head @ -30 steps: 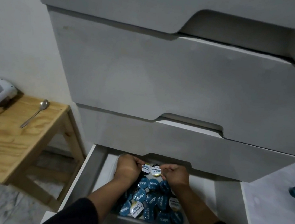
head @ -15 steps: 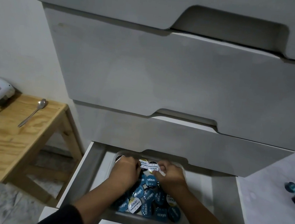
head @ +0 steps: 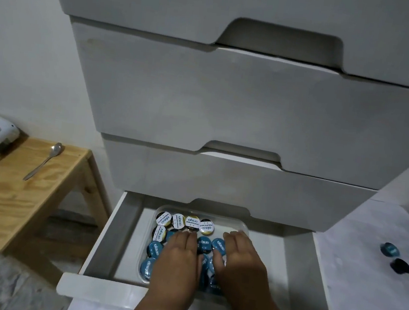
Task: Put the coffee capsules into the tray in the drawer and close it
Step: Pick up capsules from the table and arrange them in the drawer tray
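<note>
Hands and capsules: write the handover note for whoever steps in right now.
Left hand: open, fingers flat on the capsules in the tray.
Right hand: open, flat on the capsules beside it.
Tray: inside the open bottom drawer, filled with blue-lidded capsules and a row of white-lidded capsules at the back.
Done: most capsules are in the tray.
Left: two loose capsules, blue and dark, lie on the white surface to the right; add them, then close the drawer.

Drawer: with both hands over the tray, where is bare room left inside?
Bare drawer floor runs left of the tray, and a wider strip to its right. The tray is crowded with capsules under the left hand and right hand.
</note>
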Tool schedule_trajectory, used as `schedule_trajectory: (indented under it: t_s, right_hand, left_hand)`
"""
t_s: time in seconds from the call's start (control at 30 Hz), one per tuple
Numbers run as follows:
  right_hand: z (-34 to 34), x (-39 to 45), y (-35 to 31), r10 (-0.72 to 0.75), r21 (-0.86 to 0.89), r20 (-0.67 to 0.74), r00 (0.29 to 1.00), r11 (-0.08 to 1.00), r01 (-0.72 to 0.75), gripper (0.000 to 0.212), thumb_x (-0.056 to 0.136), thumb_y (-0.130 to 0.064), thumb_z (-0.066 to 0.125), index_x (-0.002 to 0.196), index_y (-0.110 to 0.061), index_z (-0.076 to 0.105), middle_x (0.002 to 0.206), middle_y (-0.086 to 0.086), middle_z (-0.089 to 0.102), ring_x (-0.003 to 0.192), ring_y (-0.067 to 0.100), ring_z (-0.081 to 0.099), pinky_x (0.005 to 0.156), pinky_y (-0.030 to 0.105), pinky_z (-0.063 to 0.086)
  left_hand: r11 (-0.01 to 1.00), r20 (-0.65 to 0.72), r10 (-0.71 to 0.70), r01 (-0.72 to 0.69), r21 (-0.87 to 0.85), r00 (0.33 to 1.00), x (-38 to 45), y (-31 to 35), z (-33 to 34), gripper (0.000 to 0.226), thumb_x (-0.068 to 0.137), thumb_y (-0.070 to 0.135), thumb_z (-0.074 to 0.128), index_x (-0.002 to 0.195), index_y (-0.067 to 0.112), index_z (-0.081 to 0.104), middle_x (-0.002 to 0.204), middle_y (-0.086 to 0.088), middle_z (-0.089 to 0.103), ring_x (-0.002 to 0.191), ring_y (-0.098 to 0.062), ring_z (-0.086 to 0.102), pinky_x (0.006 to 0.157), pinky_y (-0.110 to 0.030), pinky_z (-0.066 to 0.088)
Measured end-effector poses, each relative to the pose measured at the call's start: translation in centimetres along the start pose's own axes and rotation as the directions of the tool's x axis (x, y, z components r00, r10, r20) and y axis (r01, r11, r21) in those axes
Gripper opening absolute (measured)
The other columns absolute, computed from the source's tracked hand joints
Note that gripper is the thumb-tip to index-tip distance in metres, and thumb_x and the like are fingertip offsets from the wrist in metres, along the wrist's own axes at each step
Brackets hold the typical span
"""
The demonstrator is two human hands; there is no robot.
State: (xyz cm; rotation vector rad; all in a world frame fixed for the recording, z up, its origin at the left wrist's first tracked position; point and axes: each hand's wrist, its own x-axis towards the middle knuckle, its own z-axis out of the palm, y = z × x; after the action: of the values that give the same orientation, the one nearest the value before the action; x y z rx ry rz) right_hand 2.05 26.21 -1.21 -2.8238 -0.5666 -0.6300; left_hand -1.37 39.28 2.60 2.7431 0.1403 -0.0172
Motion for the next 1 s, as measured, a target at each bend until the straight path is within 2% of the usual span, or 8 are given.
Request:
schedule_trajectory:
  t_s: [0.17, 0.33, 0.4, 0.47, 0.57, 0.77, 0.83, 1.0]
  right_hand:
    - [-3.3, -1.7, 2.0, -0.153, -0.106, -0.117, 0.981, 0.984, 0.141, 0.026, 0.077, -0.015, 0.051, 0.076, 0.002, 0.071, 0.085, 0.018, 0.072, 0.081, 0.033, 0.07, 0.066, 0.037, 0.06]
    - [-5.5, -3.6, 6.8, -0.129, -0.136, -0.204, 0.97, 0.985, 0.103, 0.032, 0.081, -0.019, 0.053, 0.088, 0.006, 0.071, 0.09, 0.022, 0.072, 0.083, 0.033, 0.07, 0.072, 0.038, 0.059]
    - [-6.8, -4.5, 9.7, -0.125, -0.116, -0.259, 0.958, 0.988, 0.098, 0.03, 0.082, -0.018, 0.055, 0.09, 0.006, 0.071, 0.09, 0.021, 0.072, 0.083, 0.032, 0.07, 0.073, 0.037, 0.059]
    - [-8.1, -5.9, 13.5, -0.185, -0.208, -0.242, 0.952, 0.969, 0.135, 0.025, 0.086, -0.016, 0.056, 0.087, 0.004, 0.071, 0.093, 0.022, 0.072, 0.086, 0.035, 0.069, 0.078, 0.038, 0.057]
    - [-9.1, -8.5, 20.0, -0.199, -0.309, -0.239, 0.95, 0.943, 0.12, 0.021, 0.086, -0.014, 0.06, 0.085, 0.003, 0.072, 0.094, 0.022, 0.071, 0.089, 0.036, 0.068, 0.082, 0.038, 0.056]
    - [-11.1, -13.8, 31.4, -0.142, -0.362, -0.135, 0.981, 0.928, 0.085, 0.028, 0.091, -0.017, 0.053, 0.082, -0.001, 0.073, 0.093, 0.021, 0.072, 0.085, 0.035, 0.07, 0.071, 0.037, 0.06]
    - [-11.4, -15.1, 34.1, -0.071, -0.318, -0.072, 0.995, 0.947, 0.045, 0.029, 0.091, -0.019, 0.052, 0.086, 0.0, 0.073, 0.093, 0.021, 0.073, 0.082, 0.033, 0.071, 0.069, 0.036, 0.06]
    - [-10.8, -16.2, 39.3, 0.208, -0.09, 0.062, 0.976, 0.975, -0.202, 0.03, 0.064, -0.013, 0.078, 0.085, 0.007, 0.07, 0.082, 0.021, 0.072, 0.067, 0.031, 0.07, 0.058, 0.033, 0.06]
  left_hand:
    - [1.0, -0.075, 0.01, -0.012, -0.019, 0.997, -1.6, 2.6, -0.3, 0.052, 0.099, 0.037, 0.031, 0.146, 0.019, 0.017, 0.152, -0.001, 0.026, 0.141, -0.015, 0.021, 0.118, -0.027, 0.019]
    - [0.999, -0.037, 0.047, -0.046, 0.013, 0.998, -2.3, 8.2, 0.4, 0.064, 0.095, 0.031, 0.046, 0.147, 0.016, 0.011, 0.156, -0.002, 0.016, 0.145, -0.017, 0.011, 0.118, -0.028, 0.013]
    - [0.997, -0.056, 0.067, -0.064, 0.049, 0.996, -2.5, 11.3, 1.7, 0.065, 0.086, 0.031, 0.062, 0.141, 0.012, 0.032, 0.146, -0.009, 0.039, 0.137, -0.019, 0.035, 0.112, -0.027, 0.031]
    - [0.987, -0.125, 0.159, -0.153, 0.055, 0.979, -2.9, 14.8, 3.3, 0.059, 0.068, 0.031, 0.079, 0.119, 0.01, 0.059, 0.115, -0.008, 0.067, 0.109, -0.018, 0.063, 0.091, -0.026, 0.052]
    - [0.969, -0.15, 0.247, -0.245, 0.034, 0.957, -3.4, 20.6, 6.0, 0.059, 0.056, 0.029, 0.086, 0.107, 0.009, 0.066, 0.101, -0.005, 0.071, 0.094, -0.018, 0.069, 0.079, -0.026, 0.056]
    - [0.957, -0.072, 0.229, -0.238, -0.166, 0.971, -5.0, 31.1, 11.2, 0.05, 0.096, 0.037, 0.042, 0.143, 0.022, 0.032, 0.147, 0.001, 0.039, 0.136, -0.013, 0.037, 0.109, -0.024, 0.032]
    - [0.954, -0.022, 0.236, -0.236, -0.187, 0.972, -5.1, 33.2, 12.9, 0.05, 0.098, 0.037, 0.036, 0.145, 0.023, 0.025, 0.151, 0.003, 0.032, 0.138, -0.011, 0.031, 0.111, -0.022, 0.028]
    - [0.959, 0.12, 0.219, -0.191, -0.209, 0.968, -3.3, 35.6, 17.5, 0.047, 0.097, 0.032, 0.039, 0.142, 0.019, 0.033, 0.147, 0.0, 0.039, 0.135, -0.013, 0.036, 0.11, -0.022, 0.029]
